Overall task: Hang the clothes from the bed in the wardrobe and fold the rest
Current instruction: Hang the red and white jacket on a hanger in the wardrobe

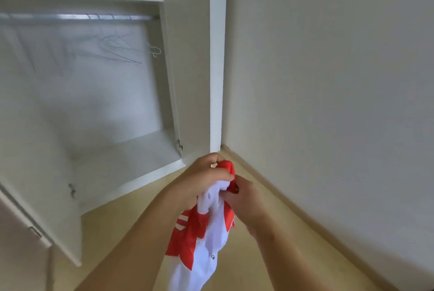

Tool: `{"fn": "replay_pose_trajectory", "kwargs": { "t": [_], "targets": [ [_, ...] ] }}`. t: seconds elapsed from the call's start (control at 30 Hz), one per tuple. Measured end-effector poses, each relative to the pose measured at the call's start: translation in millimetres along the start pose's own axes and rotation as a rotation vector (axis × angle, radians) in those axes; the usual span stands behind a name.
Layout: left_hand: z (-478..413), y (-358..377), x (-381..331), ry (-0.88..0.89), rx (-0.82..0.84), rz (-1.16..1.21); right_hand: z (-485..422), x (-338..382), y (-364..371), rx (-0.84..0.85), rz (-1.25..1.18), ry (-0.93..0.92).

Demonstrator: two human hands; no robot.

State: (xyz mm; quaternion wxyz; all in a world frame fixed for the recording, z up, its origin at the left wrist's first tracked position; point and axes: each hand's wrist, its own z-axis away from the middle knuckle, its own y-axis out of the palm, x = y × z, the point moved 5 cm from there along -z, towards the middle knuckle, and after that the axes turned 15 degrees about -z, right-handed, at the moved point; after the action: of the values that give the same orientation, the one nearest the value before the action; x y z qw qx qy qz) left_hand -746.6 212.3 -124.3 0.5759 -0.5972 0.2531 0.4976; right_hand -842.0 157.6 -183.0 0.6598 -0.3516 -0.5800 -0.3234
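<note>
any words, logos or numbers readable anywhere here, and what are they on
None can be read.
The red and white garment gripped by the left hand and right hand shows only white stripes on red, no letters.
The open wardrobe, its rail and the empty hangers carry no visible label; that area is blurred.

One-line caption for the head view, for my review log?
Both hands, left hand and right hand, grip a red-and-white jacket before the open wardrobe, with empty hangers on its rail.
</note>
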Motion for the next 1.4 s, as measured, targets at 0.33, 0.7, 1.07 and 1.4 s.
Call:
{"fn": "replay_pose_trajectory", "kwargs": {
  "t": [0.33, 0.7, 1.07, 1.4],
  "targets": [
    [-24, -133, 74, -0.164, -0.529, -0.753, -82, 14, 73, -0.001, 0.018, -0.126],
    [-84, -213, 143, -0.558, -0.83, -0.926, -207, 63, 93, -0.019, -0.085, -0.329],
    [-142, -259, 191, -0.862, -0.92, 0.221, -331, 56, 149, 0.153, -0.011, -0.325],
    [-161, -348, 212, -0.407, -1.225, 0.81, -395, 61, 266, 0.183, -0.027, -0.293]
  ]
}}
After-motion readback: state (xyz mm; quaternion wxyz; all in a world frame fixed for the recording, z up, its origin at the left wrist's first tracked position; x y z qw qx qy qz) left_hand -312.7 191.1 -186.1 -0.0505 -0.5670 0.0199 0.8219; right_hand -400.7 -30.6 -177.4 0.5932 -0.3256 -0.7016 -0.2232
